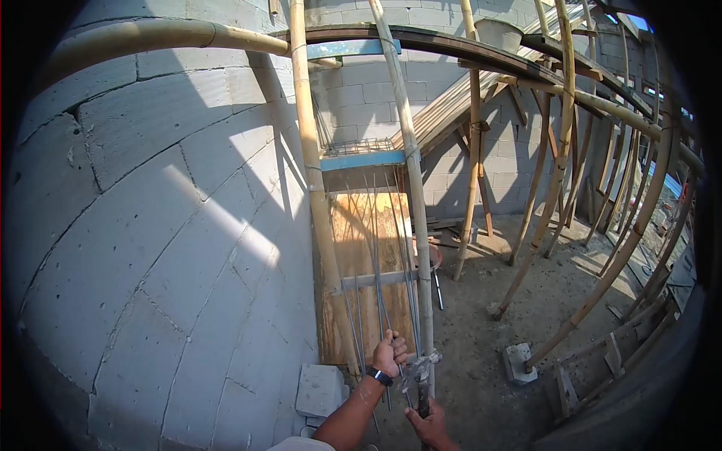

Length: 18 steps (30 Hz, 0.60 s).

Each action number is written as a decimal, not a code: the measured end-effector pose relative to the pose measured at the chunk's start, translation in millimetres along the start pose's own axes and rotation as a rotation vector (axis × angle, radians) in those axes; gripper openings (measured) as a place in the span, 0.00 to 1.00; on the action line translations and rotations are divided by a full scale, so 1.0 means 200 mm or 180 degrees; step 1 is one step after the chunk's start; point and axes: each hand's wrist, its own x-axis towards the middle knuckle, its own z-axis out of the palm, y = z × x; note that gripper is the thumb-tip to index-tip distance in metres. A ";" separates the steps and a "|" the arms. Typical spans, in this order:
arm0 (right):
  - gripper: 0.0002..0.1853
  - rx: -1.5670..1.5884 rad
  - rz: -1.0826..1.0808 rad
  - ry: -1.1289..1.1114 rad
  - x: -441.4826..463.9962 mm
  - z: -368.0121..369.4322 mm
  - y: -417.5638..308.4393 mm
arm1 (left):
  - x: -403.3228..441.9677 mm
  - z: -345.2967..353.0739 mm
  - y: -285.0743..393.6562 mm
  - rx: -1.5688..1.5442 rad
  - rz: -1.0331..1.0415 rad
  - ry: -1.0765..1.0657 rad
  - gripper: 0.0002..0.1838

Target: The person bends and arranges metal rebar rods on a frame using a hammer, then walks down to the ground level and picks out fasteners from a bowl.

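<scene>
Two bare hands show low in the view, close together near the foot of a ladder (413, 165) with bamboo rails. The left hand (390, 354), below a dark watch (380, 377), has its fingers closed around one or more of the thin metal rods (376, 248); how many is hidden by the fist. These rods stand in a loose, slanting bunch between the ladder's rails, and some of their lower ends show below that hand. The right hand (429, 425) is lower and just to the side, fingers curled around a dark bar (424, 398), its lower part covered by the hand. Just above the bar is a crumpled grey clump (421, 368), beside the ladder's right rail; what it is made of cannot be told.

Behind the rods stands a wooden board (346, 301). Blue rungs (363, 160) cross the ladder higher up. A pale block (320, 390) lies near the ladder's foot, next to the grey block wall (173, 248). Off to the right, bamboo poles (564, 150) rise from the floor (481, 308), and a bucket (499, 34) sits up on the planks (451, 46).
</scene>
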 end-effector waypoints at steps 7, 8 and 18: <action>0.17 -0.0501 -0.0263 -0.0113 -0.04 0.03 -0.19 | 0.00 -0.15 0.03 -0.0140 -0.0030 -0.0198 0.15; 0.17 -0.0579 -0.0238 -0.0103 -0.04 0.03 -0.18 | 0.01 -0.16 0.02 -0.0112 -0.0018 -0.0246 0.15; 0.13 -0.0200 0.0211 -0.0077 0.03 -0.01 -0.05 | 0.06 -0.07 -0.03 -0.0251 -0.0068 -0.0102 0.15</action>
